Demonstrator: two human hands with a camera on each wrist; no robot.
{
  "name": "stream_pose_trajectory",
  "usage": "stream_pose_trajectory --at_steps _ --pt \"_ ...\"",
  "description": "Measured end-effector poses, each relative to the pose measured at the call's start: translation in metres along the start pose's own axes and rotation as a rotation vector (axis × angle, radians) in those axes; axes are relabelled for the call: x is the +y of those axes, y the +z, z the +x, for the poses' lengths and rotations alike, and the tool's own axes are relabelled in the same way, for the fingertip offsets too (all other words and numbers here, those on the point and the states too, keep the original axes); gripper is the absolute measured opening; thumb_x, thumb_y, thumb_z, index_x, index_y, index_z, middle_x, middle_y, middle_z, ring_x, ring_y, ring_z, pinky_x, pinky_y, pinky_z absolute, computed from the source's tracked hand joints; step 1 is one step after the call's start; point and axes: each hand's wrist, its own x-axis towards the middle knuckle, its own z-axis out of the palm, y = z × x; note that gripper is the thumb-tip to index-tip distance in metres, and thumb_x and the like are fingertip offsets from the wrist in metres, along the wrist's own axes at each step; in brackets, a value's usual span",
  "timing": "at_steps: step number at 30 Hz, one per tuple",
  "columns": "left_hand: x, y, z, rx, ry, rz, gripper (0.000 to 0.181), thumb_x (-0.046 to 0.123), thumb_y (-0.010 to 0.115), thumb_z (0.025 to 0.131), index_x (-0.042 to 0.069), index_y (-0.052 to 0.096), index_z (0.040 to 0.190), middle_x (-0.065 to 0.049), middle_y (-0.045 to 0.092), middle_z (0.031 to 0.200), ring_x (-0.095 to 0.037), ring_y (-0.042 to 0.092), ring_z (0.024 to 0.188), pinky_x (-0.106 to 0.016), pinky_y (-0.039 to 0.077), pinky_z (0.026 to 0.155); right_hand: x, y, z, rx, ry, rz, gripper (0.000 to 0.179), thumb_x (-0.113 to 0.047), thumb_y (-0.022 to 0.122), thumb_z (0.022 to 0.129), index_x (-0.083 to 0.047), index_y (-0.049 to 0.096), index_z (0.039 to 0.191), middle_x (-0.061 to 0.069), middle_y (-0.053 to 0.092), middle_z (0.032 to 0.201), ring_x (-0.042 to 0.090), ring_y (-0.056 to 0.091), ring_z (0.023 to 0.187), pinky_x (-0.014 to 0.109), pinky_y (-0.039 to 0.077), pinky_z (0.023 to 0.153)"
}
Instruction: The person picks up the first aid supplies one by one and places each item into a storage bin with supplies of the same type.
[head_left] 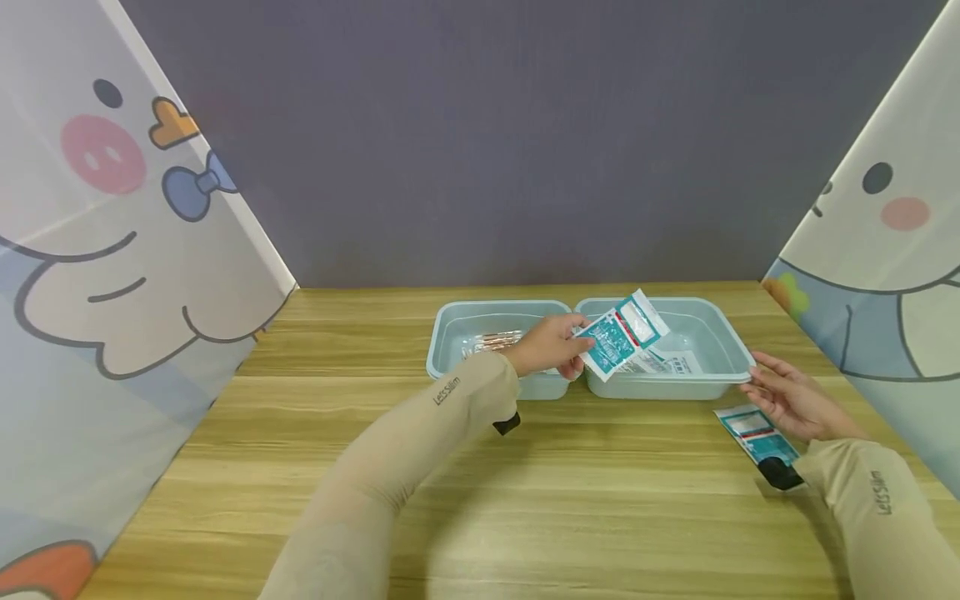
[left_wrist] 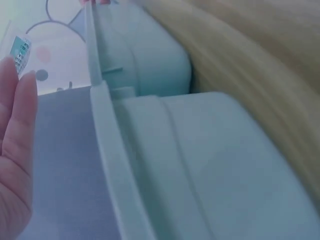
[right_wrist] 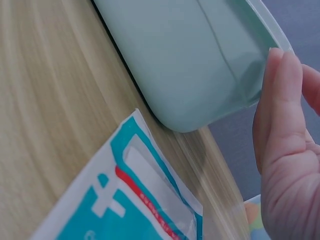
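My left hand (head_left: 551,343) pinches a teal-and-white flat packet (head_left: 622,335) by its lower left edge, tilted over the near left part of the right tub (head_left: 660,390). In the left wrist view, only the end of this packet (left_wrist: 21,52) shows beyond the fingers. At the same light blue-green plastic tub's near right corner, my right hand (head_left: 798,404) holds the rim between thumb and fingers. A second teal-and-white packet (head_left: 759,437), with a red stripe and a cross mark, lies on the table beneath that hand, partly covered by the wrist camera.
A matching left tub (head_left: 441,350) stands against the right one and contains clear-wrapped, copper-coloured sticks (head_left: 497,340). More printed packets (head_left: 682,362) lie inside the right tub. Behind the wooden table (head_left: 570,500) rises a grey wall (head_left: 480,150), with cartoon-printed panels on both sides.
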Motion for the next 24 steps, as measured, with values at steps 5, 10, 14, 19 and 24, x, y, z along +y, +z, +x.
stream_pose_trajectory --at_steps 5,10,14,19,24 --pt "0.009 -0.004 0.01 0.051 0.008 -0.001 0.024 0.012 0.055 0.098 0.004 0.056 0.121 -0.013 0.062 0.064 -0.025 0.061 0.052 -0.047 0.058 0.069 -0.002 0.0 0.0 -0.012 0.006 -0.003 0.04 0.004 0.026 0.103 -0.004 0.061 0.121 0.02 0.063 0.104 0.03 0.067 0.096 0.029 0.054 0.087" --pt "0.017 -0.007 0.018 0.102 0.033 0.015 0.026 0.013 0.056 0.098 0.004 0.057 0.122 -0.011 0.063 0.064 -0.024 0.061 0.052 -0.042 0.059 0.066 -0.004 -0.001 0.001 -0.015 -0.001 -0.011 0.04 0.004 0.026 0.103 -0.004 0.06 0.122 0.021 0.063 0.104 0.03 0.067 0.096 0.029 0.054 0.087" --pt "0.022 -0.007 0.023 0.118 0.053 0.02 0.023 0.013 0.056 0.098 0.003 0.057 0.119 -0.01 0.062 0.064 -0.027 0.062 0.054 -0.042 0.059 0.064 -0.004 -0.001 0.003 -0.019 -0.006 -0.015 0.041 0.004 0.025 0.103 -0.004 0.06 0.123 0.02 0.063 0.105 0.03 0.067 0.096 0.029 0.054 0.087" --pt "0.023 -0.005 0.029 0.15 0.047 -0.001 0.021 0.012 0.054 0.099 0.001 0.057 0.117 -0.01 0.062 0.065 -0.024 0.061 0.051 -0.041 0.059 0.063 -0.003 -0.001 0.004 -0.011 -0.008 -0.024 0.04 0.003 0.026 0.103 -0.004 0.06 0.122 0.019 0.064 0.104 0.029 0.067 0.095 0.029 0.054 0.086" --pt "0.019 -0.002 0.038 0.19 0.004 -0.033 0.025 0.011 0.055 0.098 0.0 0.055 0.121 -0.008 0.058 0.061 -0.015 0.055 0.045 -0.035 0.058 0.057 0.001 0.0 0.002 -0.008 -0.007 -0.032 0.041 0.002 0.025 0.103 -0.004 0.06 0.122 0.019 0.063 0.104 0.028 0.067 0.094 0.028 0.054 0.086"
